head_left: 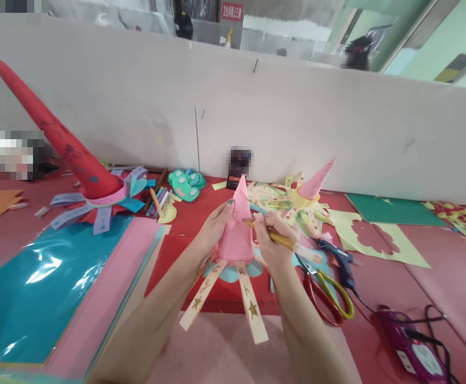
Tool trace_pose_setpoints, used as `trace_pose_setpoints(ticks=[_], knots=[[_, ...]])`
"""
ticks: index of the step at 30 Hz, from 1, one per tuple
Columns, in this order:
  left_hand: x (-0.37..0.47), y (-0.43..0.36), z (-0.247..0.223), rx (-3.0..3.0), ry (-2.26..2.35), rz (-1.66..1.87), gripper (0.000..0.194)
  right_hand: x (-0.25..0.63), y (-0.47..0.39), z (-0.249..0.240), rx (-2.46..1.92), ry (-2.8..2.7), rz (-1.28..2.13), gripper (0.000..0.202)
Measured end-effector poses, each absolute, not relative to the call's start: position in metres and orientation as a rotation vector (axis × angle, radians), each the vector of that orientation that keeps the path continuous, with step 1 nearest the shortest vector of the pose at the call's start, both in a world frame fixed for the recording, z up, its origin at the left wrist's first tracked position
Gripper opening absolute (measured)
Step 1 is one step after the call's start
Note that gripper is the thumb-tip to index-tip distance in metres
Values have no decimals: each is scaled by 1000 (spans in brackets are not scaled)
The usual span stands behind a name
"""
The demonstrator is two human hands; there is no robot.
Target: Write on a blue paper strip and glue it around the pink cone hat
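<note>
A pink paper cone [236,240] stands in the middle, with a blue scalloped base and cream paper strips [252,306] bearing letters and gold stars. My left hand [215,226] holds the cone's left side, fingers wrapped behind it. In my right hand [276,237] is a gold marker [281,239], its tip touching the cone's front, where a thin curved line shows. A light blue stick-like item also shows at the right hand's fingers; what it is I cannot make out.
Scissors [326,296], a blue glue gun [339,261] and a purple power strip [412,346] with cables lie right. A tall red cone [76,154] and plastic-wrapped blue sheets [56,282] are left. A smaller pink cone [316,181] stands behind. A white partition [136,106] crosses the back.
</note>
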State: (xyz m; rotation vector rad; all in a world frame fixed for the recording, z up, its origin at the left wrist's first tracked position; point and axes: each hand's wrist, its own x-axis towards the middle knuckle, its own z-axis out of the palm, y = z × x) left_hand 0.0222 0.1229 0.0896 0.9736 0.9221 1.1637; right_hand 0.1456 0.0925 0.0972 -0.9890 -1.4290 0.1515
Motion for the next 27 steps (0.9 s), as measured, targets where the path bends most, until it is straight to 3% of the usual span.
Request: trace_pose_setpoints(ticks=[27], knots=[[21, 122, 91, 1003, 916, 1149, 35, 147, 93, 100, -1021, -1449, 34, 33]])
